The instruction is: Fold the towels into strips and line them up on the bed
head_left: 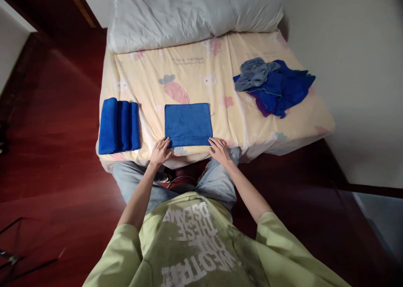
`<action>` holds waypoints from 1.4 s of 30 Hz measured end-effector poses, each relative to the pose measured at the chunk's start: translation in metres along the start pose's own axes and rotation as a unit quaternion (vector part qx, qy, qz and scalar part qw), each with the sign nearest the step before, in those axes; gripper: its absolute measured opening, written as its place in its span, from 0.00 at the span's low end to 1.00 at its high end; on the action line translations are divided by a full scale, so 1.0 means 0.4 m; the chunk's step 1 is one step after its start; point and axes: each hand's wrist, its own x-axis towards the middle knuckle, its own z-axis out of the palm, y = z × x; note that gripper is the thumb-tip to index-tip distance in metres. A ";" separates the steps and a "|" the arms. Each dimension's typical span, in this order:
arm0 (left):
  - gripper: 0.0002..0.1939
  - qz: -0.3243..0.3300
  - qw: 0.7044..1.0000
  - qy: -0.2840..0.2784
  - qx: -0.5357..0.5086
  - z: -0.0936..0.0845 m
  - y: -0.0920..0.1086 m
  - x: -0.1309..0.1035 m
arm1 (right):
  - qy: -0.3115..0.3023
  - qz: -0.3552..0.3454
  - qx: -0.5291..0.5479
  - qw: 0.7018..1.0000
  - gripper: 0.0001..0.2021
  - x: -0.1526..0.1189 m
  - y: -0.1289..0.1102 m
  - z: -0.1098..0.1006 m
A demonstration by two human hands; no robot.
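A blue towel (188, 123) lies folded flat as a rectangle on the near part of the bed (201, 75). My left hand (160, 151) rests at its near left corner, fingers on the edge. At the near right corner sits my right hand (219, 150), fingers spread and touching the edge. Neither hand lifts the cloth.
Several folded blue towels (119, 125) lie side by side at the bed's left edge. A loose heap of blue and grey cloths (272, 85) sits at the right. A white duvet (195, 12) covers the far end. Dark red wood floor (50, 152) surrounds the bed.
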 end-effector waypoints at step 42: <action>0.21 -0.219 0.938 0.110 -0.243 -0.009 0.013 -0.030 | 0.134 0.176 0.284 0.933 0.22 0.010 0.045 0.034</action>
